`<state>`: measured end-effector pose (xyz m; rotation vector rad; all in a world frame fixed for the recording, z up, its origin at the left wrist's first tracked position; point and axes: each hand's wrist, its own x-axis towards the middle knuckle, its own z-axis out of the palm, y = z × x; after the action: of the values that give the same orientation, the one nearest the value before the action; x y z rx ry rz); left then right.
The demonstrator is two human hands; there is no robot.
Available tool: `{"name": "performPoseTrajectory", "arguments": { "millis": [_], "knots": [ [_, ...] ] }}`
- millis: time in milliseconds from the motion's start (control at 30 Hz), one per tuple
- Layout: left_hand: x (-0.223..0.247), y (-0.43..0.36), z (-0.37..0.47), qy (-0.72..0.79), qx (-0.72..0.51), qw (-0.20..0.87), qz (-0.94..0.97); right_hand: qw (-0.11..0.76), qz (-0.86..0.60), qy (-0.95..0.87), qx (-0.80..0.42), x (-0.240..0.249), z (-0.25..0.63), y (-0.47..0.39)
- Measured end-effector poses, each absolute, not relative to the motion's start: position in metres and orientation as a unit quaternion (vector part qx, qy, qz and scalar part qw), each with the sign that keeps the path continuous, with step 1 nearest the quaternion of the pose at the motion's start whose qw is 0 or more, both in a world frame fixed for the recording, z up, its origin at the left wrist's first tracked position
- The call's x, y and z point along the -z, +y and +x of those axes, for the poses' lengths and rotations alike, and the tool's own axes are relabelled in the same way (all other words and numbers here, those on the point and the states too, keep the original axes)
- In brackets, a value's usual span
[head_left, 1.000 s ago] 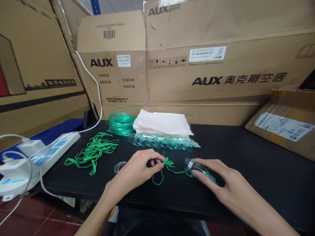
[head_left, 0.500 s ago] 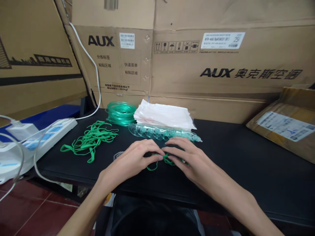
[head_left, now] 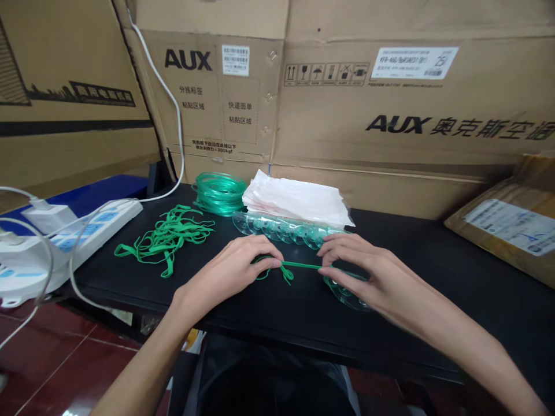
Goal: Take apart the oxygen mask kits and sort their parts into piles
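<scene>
A green elastic strap (head_left: 301,265) is stretched taut between my two hands above the black table. My left hand (head_left: 243,260) pinches one part of it, where a loop and loose ends hang down. On the other side, my right hand (head_left: 353,263) pinches the strap between thumb and fingers. Beneath that hand lies a clear green plastic mask piece (head_left: 347,297), partly covered by the fingers. Behind my hands runs a row of similar clear green pieces (head_left: 281,228) nested together. More green straps (head_left: 173,237) lie in a loose tangle to the left.
Coiled green tubing (head_left: 219,193) and a stack of white packets (head_left: 299,199) stand at the back. A white power strip (head_left: 104,225) with cables occupies the left side. Cardboard boxes (head_left: 321,127) wall the rear, and another taped box (head_left: 507,214) sits at right.
My right hand has moved right, away from the left, drawing the green strap into a straight line. The camera view has shifted slightly.
</scene>
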<state>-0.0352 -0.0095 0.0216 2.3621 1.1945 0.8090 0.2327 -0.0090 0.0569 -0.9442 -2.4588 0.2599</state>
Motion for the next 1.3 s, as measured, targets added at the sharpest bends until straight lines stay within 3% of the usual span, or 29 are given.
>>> {"name": "performPoseTrajectory", "arguments": {
  "millis": [567,1033,1200,1300],
  "knots": [
    [-0.014,-0.001,-0.046,0.485,-0.254,0.125,0.827,0.290,-0.464,-0.830,-0.110,-0.062,0.267,-0.018],
    [-0.012,-0.002,-0.044,0.501,-0.235,0.105,0.826,0.470,-0.502,-0.719,-0.102,-0.057,0.274,-0.035],
    [-0.026,-0.017,-0.022,0.479,-0.336,0.054,0.809,0.443,-0.512,-0.735,-0.024,-0.052,0.250,-0.041],
    [-0.030,-0.031,0.001,0.437,-0.431,0.076,0.786,0.427,-0.503,-0.752,0.009,-0.047,0.234,-0.048]
  ]
}}
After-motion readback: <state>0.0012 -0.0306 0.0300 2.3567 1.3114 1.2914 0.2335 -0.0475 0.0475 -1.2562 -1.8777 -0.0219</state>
